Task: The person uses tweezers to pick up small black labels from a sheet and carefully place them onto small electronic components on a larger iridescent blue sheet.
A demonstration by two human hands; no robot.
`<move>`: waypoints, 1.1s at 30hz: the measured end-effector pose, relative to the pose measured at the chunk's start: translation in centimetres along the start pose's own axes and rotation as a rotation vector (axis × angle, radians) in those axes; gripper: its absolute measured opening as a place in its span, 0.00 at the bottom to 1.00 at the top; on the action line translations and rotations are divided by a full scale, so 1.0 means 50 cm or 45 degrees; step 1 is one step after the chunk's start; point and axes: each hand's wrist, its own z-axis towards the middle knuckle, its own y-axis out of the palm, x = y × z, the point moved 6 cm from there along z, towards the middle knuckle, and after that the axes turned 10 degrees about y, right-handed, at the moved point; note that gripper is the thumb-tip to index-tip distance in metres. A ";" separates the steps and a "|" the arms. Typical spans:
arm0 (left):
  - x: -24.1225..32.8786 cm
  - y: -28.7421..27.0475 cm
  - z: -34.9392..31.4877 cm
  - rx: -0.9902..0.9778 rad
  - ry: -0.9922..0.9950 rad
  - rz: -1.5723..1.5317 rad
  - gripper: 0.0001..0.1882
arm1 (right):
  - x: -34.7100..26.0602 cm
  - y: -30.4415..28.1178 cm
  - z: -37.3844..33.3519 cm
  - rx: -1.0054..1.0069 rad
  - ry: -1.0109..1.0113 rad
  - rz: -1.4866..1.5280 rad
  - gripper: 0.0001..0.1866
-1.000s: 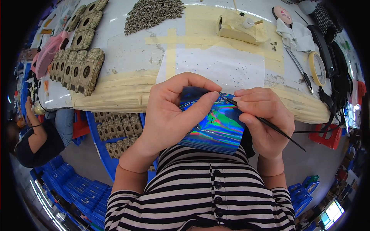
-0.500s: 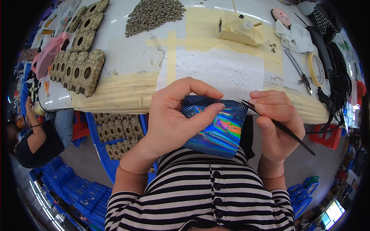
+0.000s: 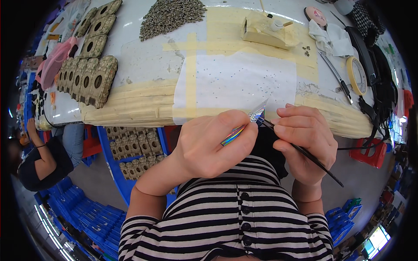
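My left hand [image 3: 217, 141] pinches a shiny holographic film sheet [image 3: 233, 135], which is tilted nearly edge-on so that most of its face is hidden behind the fingers. In my right hand [image 3: 307, 141] are dark slim tweezers [image 3: 310, 157], their tips meeting the edge of the film beside my left fingertips. Whether the tips grip anything small there, I cannot make out. Just beyond both hands lies a white paper sheet [image 3: 235, 82], scattered with tiny dark specks and taped to the table.
Camouflage-patterned cases [image 3: 99, 81] with round holes stand at left, and more fill a blue crate [image 3: 114, 172] below. A heap of small metal parts [image 3: 172, 19] lies at the back. Rightward are a tape-covered box [image 3: 265, 32], a pen [image 3: 344, 89] and a tape roll [image 3: 357, 76].
The film has turned from facing up to nearly edge-on in my left hand. My right hand and the tweezers have shifted slightly left and toward me, bringing the tips to the film's edge.
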 end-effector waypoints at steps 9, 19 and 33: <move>0.001 0.000 0.001 0.007 0.001 -0.008 0.15 | 0.001 0.001 -0.001 -0.008 0.011 0.001 0.13; -0.002 0.000 0.000 0.030 -0.008 -0.012 0.14 | 0.004 0.005 -0.001 -0.011 0.021 0.032 0.12; -0.019 0.005 -0.002 -0.011 -0.247 -0.504 0.13 | 0.105 -0.015 -0.010 0.216 0.707 0.385 0.06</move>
